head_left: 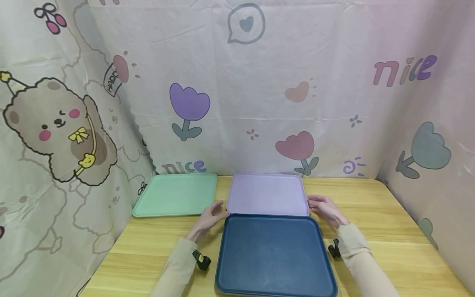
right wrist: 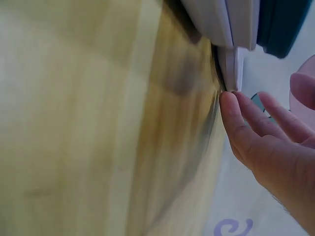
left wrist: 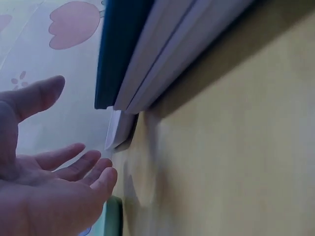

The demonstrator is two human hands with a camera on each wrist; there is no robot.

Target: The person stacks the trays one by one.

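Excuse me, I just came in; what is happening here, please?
A person has both hands by the purple tray: the right hand is at its right edge, the left hand near its front left corner. The blue tray lies in front, atop paler trays; the green tray lies on the table at the left.

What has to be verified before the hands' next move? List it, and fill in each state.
1. Blue tray sits on top of the two pale trays: ok, the wrist views show it uppermost.
2. Left grip holds a tray: not ok, it is open and holds nothing.
3. Right grip touches the purple tray: cannot tell, it is right at that tray's right edge.
4. Gap between blue tray and purple tray: cannot tell, their edges meet in the head view.
5. Green tray apart from the purple tray: ok, bare wood shows between them.
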